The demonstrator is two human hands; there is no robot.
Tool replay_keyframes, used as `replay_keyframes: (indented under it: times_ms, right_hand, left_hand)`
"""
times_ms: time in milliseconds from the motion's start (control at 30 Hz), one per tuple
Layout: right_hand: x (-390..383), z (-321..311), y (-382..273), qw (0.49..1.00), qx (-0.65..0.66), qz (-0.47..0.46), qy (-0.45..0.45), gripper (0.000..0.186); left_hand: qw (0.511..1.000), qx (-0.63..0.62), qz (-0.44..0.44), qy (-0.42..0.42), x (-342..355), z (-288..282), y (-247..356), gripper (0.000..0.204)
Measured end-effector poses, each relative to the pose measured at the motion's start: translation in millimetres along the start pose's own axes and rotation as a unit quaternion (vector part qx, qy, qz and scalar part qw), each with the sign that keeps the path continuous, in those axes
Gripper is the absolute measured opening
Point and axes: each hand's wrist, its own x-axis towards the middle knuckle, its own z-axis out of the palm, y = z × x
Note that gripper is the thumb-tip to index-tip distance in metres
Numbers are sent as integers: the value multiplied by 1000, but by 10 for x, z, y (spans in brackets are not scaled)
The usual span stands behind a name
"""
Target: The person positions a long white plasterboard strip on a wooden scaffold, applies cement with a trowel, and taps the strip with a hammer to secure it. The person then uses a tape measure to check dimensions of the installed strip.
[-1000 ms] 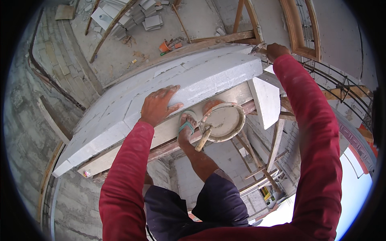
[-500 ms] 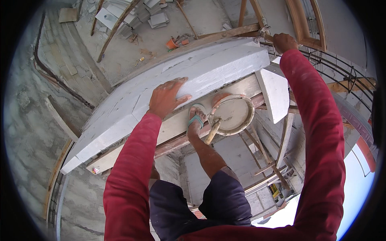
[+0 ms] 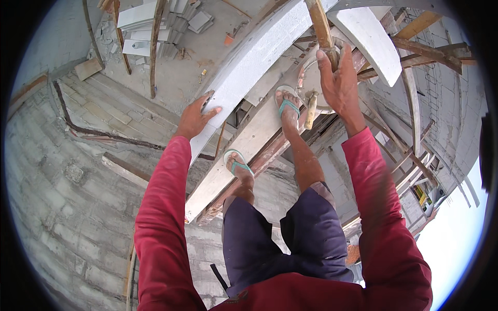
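My left hand (image 3: 197, 116) grips the edge of a white block wall (image 3: 249, 67), fingers over its far side and thumb on the top face. My right hand (image 3: 341, 85) is raised, with a wooden post (image 3: 319, 26) between thumb and fingers. It looks wrapped round the post, though part of the grasp is hidden. Below that hand, a round bucket (image 3: 313, 83) of grey mortar stands on the plank (image 3: 259, 132), partly covered by the hand. A tool with a wooden handle (image 3: 311, 110) leans at its rim. My sandalled feet are on the plank.
A white slab (image 3: 368, 44) leans right of the bucket. Timber props (image 3: 412, 103) and bars rise at right. Beyond the wall, stacked white blocks (image 3: 148, 33) and a small orange container (image 3: 229, 39) lie on the lower floor. Open drops flank the plank.
My view has turned and I stand more upright. My right hand has left the tool at the wall's far end and come to the post. My left hand has shifted along the wall.
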Motion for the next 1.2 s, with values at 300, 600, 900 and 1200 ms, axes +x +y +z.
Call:
replay_keyframes:
  times_ms: [300, 600, 900, 1200]
  right_hand:
    - [-2598, 380, -87, 950, 131, 281, 32, 38]
    - [-3767, -247, -137, 943, 53, 324, 56, 36]
    - [-4637, -1287, -121, 932, -46, 356, 49, 39]
    - [-4150, -2142, -8, 913, -289, 271, -95, 48]
  left_hand:
    - [996, 21, -17, 85, -579, -61, -488, 66]
    - [980, -44, -168, 101, -3229, 326, -923, 65]
    - [959, -107, -225, 134, -5838, 144, -409, 56]
    - [847, -309, -296, 316, -6431, 491, 263, 53]
